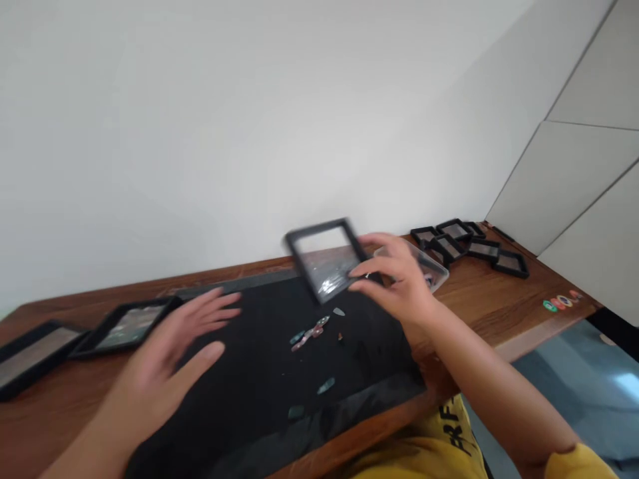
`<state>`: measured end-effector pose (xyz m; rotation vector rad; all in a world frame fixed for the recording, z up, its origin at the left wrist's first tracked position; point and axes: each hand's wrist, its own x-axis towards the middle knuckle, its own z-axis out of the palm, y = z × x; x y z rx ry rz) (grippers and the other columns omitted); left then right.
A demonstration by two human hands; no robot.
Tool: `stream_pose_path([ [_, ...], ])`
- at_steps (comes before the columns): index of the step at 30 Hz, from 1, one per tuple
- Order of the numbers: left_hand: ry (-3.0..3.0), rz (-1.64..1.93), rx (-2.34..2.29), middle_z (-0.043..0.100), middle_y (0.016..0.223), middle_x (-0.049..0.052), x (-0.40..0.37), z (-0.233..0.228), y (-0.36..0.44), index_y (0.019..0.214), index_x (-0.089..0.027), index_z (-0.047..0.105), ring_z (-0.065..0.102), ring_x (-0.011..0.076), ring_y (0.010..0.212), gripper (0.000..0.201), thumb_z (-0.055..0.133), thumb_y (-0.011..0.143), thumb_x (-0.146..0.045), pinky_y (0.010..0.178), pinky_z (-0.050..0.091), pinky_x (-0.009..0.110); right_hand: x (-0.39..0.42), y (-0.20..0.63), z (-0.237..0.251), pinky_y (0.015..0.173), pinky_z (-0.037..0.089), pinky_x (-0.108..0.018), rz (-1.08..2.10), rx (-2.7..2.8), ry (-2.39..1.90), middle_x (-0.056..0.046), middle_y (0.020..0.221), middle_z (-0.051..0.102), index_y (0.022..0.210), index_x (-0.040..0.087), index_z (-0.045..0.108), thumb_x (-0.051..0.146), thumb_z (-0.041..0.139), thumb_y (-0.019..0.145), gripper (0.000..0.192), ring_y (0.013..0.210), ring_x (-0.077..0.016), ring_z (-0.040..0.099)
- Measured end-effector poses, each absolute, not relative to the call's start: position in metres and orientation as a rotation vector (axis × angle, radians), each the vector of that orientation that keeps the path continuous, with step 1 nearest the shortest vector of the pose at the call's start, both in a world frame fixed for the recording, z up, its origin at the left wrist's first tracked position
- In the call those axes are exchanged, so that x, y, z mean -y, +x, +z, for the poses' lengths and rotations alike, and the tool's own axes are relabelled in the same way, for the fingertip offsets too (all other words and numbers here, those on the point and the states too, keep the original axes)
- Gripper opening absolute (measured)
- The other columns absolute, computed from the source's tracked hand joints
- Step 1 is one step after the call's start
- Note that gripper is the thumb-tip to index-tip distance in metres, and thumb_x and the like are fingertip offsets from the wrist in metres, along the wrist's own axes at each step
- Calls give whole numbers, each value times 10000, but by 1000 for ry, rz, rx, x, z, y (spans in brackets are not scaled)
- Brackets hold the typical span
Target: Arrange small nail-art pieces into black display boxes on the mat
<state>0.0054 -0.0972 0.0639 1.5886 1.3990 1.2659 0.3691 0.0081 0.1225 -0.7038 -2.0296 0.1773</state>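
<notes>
My right hand (394, 279) pinches one side of a black-framed display case (327, 256) with a clear film window, holding it tilted above the mat. My left hand (174, 359) is raised over the mat's left part, fingers stretched out and apart, with nothing in it. Below the case, on the black mat (239, 399), lies a small cluster of shiny pink and teal pieces (309, 334). Loose nearby are a pale piece (339, 311), a teal piece (326, 386) and a dark green piece (296, 412). What they are is too small to tell.
A clear plastic tub (434, 273) stands behind my right hand. Several black frames (452, 246) lie at the back right. Two more, a filled frame (132, 326) and another frame (37, 356), sit at left. Round stickers (562, 303) mark the right edge; a white wall (249, 133) rises behind.
</notes>
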Motion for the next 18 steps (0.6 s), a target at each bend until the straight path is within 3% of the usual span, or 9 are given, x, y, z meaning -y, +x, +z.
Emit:
stream_pose_path([
  [1, 1474, 1263, -1231, 696, 1490, 26, 82, 63, 18, 1469, -419, 639, 668, 370, 1286, 576, 706, 946, -651, 1042, 571, 502, -8, 353, 124, 1164, 471, -523, 253, 2164, -590, -38, 1377, 715, 954, 325, 799, 381, 853, 913, 88, 1368, -277, 618],
  [3, 1262, 1230, -899, 709, 1462, 104, 58, 61, 44, 1402, -296, 714, 684, 422, 1253, 881, 482, 862, -953, 993, 597, 533, -11, 330, 124, 1197, 447, -518, 374, 2341, -463, -37, 1386, 731, 952, 309, 800, 390, 859, 911, 109, 1414, -273, 600],
  [5, 1166, 1153, -629, 729, 1408, 120, 45, 59, 62, 1413, -273, 715, 672, 435, 1278, 1073, 540, 692, -1049, 971, 609, 506, -16, 316, 121, 1210, 437, -526, 471, 2425, -436, -44, 1407, 732, 953, 295, 796, 380, 862, 909, 117, 1431, -274, 595],
  [9, 1081, 1110, -477, 717, 1412, 114, 49, 53, 73, 1453, -289, 677, 666, 360, 1307, 946, 836, 694, -830, 960, 601, 400, -19, 307, 110, 1221, 421, -565, 587, 2400, -437, -61, 1445, 717, 964, 286, 791, 352, 846, 925, 94, 1446, -284, 585],
  [14, 1061, 1138, -456, 656, 1463, 124, 59, 49, 75, 1476, -300, 622, 612, 352, 1336, 980, 937, 651, -727, 988, 566, 402, -11, 307, 96, 1206, 437, -537, 675, 2336, -383, -65, 1438, 703, 945, 285, 777, 432, 853, 910, 170, 1394, -283, 618],
  [16, 1083, 1119, -457, 667, 1409, 129, 60, 49, 79, 1477, -295, 609, 610, 360, 1309, 997, 932, 646, -741, 995, 553, 431, -8, 307, 92, 1186, 459, -524, 727, 2299, -350, -89, 1404, 708, 1027, 281, 759, 492, 862, 889, 272, 1349, -284, 643],
  [18, 1109, 1120, -461, 676, 1356, 127, 61, 48, 84, 1456, -286, 612, 612, 357, 1276, 980, 912, 655, -763, 1020, 535, 464, -7, 308, 89, 1187, 465, -532, 763, 2270, -333, -116, 1398, 701, 1242, 285, 704, 563, 878, 848, 512, 1340, -297, 645],
])
